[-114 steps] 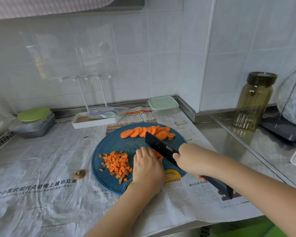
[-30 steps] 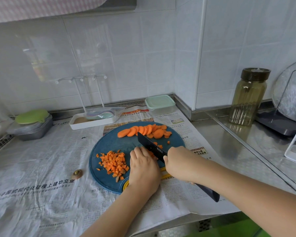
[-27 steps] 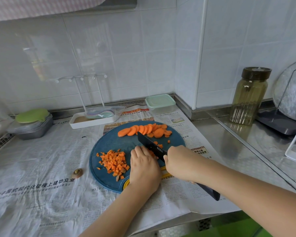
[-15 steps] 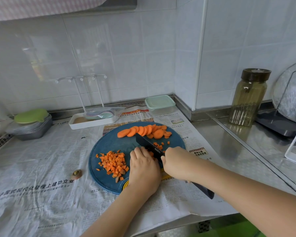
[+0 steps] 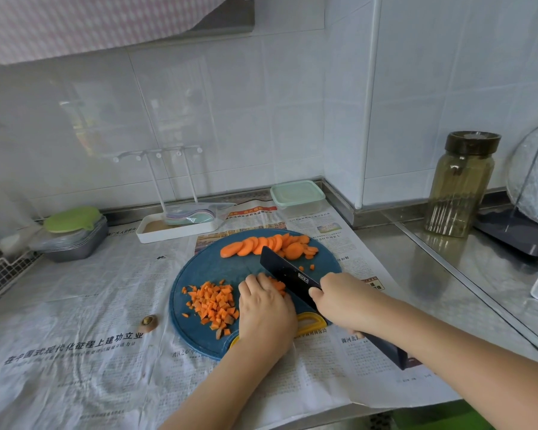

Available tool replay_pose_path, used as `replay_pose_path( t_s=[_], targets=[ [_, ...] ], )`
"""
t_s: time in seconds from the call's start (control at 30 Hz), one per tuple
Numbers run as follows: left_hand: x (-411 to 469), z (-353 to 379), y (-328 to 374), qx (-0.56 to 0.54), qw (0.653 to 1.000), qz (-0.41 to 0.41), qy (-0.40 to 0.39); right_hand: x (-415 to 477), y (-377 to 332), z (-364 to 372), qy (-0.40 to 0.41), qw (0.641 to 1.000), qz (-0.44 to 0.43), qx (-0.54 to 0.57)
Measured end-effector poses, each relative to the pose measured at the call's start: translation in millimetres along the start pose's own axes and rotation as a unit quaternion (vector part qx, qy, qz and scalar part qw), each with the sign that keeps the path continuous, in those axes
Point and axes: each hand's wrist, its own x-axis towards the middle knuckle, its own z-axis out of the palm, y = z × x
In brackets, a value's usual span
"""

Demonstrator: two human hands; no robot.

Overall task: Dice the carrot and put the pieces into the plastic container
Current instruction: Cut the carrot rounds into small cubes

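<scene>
Lying on the round blue plastic cutting board [image 5: 212, 268] are a fanned row of orange carrot slices [image 5: 267, 246] at the far edge, a heap of small carrot dice [image 5: 213, 305] at the near left, and a carrot clump [image 5: 278, 285] under the fingers. Since a few seconds back, stray cubes have turned up beside the blade. The left hand [image 5: 266, 311] curls over the clump, holding it down. The right hand [image 5: 343, 301] grips the black knife [image 5: 288, 271], blade against the clump. The clear plastic container with a mint lid [image 5: 297, 197] sits behind the board on the tabletop [image 5: 432, 274].
</scene>
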Motion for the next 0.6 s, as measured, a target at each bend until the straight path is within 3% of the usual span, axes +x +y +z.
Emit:
replay_pose_path(
  t_s=[0.6],
  targets=[
    [-12,-16,-16,0.01,0.998,0.031,-0.06,-10,0,1,0.049,0.998,-0.003,0.039]
  ],
)
